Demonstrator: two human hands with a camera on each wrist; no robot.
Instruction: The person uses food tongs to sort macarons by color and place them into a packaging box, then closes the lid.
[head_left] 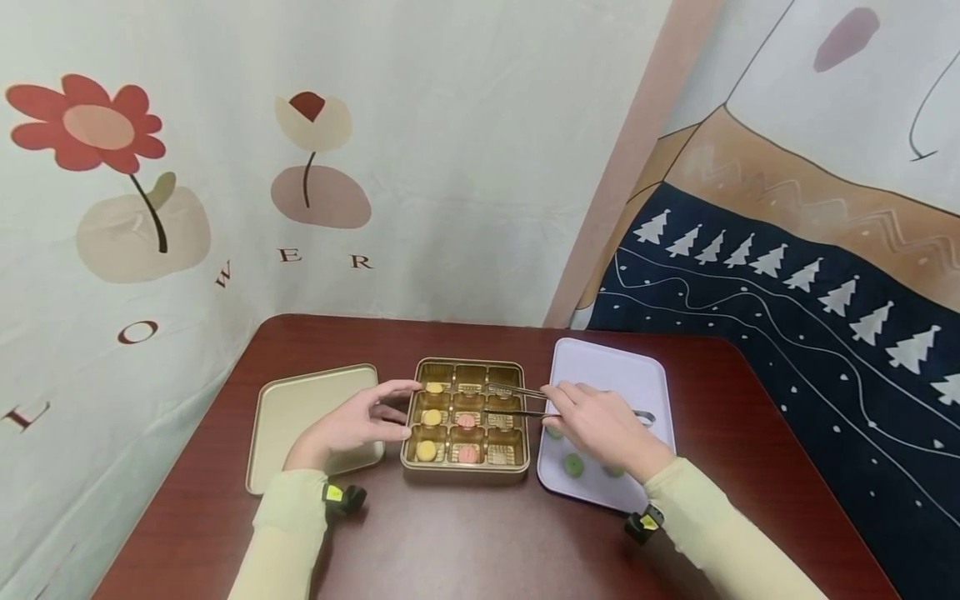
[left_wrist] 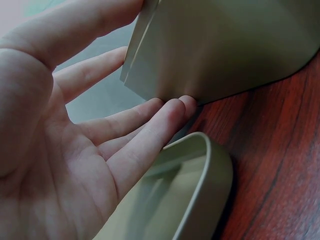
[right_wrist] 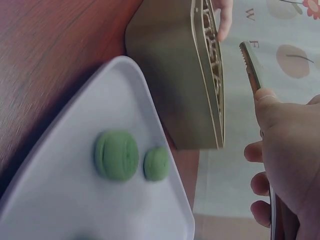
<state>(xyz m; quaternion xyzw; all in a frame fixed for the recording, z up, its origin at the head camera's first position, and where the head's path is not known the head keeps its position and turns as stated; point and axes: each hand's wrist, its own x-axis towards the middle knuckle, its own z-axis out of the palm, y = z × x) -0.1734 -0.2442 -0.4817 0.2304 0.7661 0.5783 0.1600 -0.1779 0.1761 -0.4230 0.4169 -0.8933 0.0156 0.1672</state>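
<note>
A gold box (head_left: 465, 469) with a divided liner sits mid-table. Yellow pastries (head_left: 427, 451) occupy its left column, and pink pastries (head_left: 467, 454) lie in the middle column's centre and near compartments. My left hand (head_left: 358, 422) touches the box's left side, fingers extended, as the left wrist view shows against the plain wall (left_wrist: 225, 45). My right hand (head_left: 600, 421) grips metal tongs (head_left: 525, 413) reaching left over the box's right part. Their tips stand apart, with nothing visible between them. Green pastries (head_left: 573, 464) rest on the lilac tray (head_left: 607, 362), partly beneath that hand.
Left of the box lies a shallow gold lid (head_left: 315, 392), partly under my left wrist. The lilac tray stands close to the box's right side. A printed curtain (head_left: 465, 167) hangs behind the dark red wooden table (head_left: 480, 550).
</note>
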